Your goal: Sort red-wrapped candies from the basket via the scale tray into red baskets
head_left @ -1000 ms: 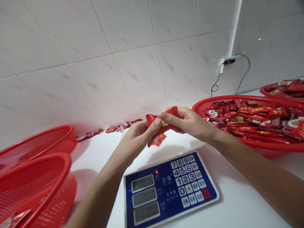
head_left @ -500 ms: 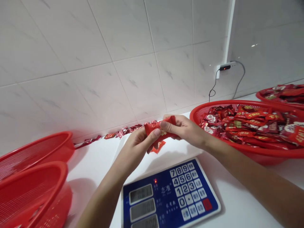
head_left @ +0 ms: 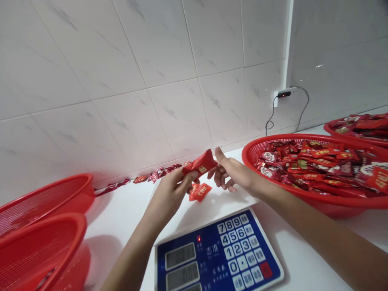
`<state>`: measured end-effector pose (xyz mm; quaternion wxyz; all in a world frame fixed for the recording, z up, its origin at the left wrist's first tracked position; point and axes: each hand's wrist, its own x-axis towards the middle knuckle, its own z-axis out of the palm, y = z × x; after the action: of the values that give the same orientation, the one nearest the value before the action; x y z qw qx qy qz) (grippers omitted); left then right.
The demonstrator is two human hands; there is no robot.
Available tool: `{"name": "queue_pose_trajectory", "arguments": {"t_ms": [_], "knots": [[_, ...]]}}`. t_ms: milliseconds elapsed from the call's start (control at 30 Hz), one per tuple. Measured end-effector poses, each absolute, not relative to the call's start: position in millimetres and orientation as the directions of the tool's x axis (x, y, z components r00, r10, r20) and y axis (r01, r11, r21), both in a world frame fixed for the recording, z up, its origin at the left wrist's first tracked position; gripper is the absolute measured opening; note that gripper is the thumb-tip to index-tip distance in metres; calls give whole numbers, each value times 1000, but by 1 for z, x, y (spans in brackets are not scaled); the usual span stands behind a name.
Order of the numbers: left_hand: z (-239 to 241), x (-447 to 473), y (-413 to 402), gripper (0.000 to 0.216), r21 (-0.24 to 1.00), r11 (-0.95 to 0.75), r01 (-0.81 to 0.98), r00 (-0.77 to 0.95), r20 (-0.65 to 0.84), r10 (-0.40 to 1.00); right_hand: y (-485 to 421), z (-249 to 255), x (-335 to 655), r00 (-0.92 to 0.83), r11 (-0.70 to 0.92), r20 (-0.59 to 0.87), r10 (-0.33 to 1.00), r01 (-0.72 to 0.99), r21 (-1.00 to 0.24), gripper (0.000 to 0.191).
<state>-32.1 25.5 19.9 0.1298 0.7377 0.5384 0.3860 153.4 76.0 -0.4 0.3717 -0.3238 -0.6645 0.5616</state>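
Observation:
Pinched in my left hand (head_left: 177, 184) is a red wrapped candy packet (head_left: 202, 162) with gold print, held above the white pan of a scale (head_left: 216, 250). My right hand (head_left: 228, 171) is just right of the packet, thumb raised and fingers apart, with nothing seen in it. Whether a fingertip still touches the packet's edge is hard to tell. Beneath the hands, small red packets (head_left: 201, 192) with gold print lie on the scale's pan. My left fingers hide part of the held packet.
A red basket (head_left: 251, 151) full of red packets stands at right, another filled basket (head_left: 329, 128) behind it. Two red baskets (head_left: 45, 198) (head_left: 77, 230) are at left. Packets (head_left: 160, 173) line the tiled wall's foot. A plugged-in cable (head_left: 269, 121) hangs at the back.
My right hand has let go of the packet and opened, while my left hand keeps hold of it. More of the packets on the pan now show. The view has tilted slightly upward.

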Motion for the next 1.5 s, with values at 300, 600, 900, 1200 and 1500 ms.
{"name": "queue_pose_trajectory", "arguments": {"t_ms": [300,600,900,1200,1500], "knots": [[15,-37,29,36,419,-451,788,94,642,761,76,3,158,-657,228,175,733,-5,-974,28],[16,-34,29,29,750,-380,540,242,294,925,70,1,153,-514,457,351,783,91,-885,14],[16,-27,25,24,695,-433,574,183,406,895,66,5,154,-504,414,320,802,83,-906,14],[21,-31,23,27,746,-409,526,172,378,910,76,1,153,-554,369,306,774,2,-929,16],[24,-62,35,42,750,-282,598,-14,361,932,83,29,219,-252,355,267,930,801,-482,33]]}}
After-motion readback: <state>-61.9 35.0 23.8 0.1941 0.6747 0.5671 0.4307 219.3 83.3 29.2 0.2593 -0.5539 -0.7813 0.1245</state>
